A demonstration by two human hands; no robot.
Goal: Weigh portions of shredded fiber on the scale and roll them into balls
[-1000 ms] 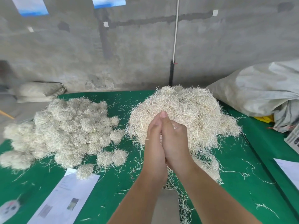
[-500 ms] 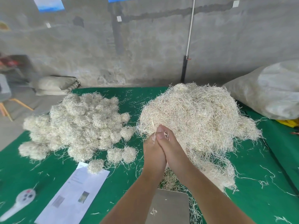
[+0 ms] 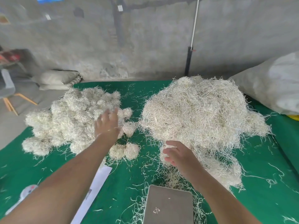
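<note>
Our right hand, half-curled and empty as far as we can tell, touches the near-left edge of the loose fiber, nearer than the open, empty left hand over the balls left of it.

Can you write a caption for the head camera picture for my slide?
Left hand reaches over the pile of fiber balls while right hand touches the loose fiber heap.
</note>
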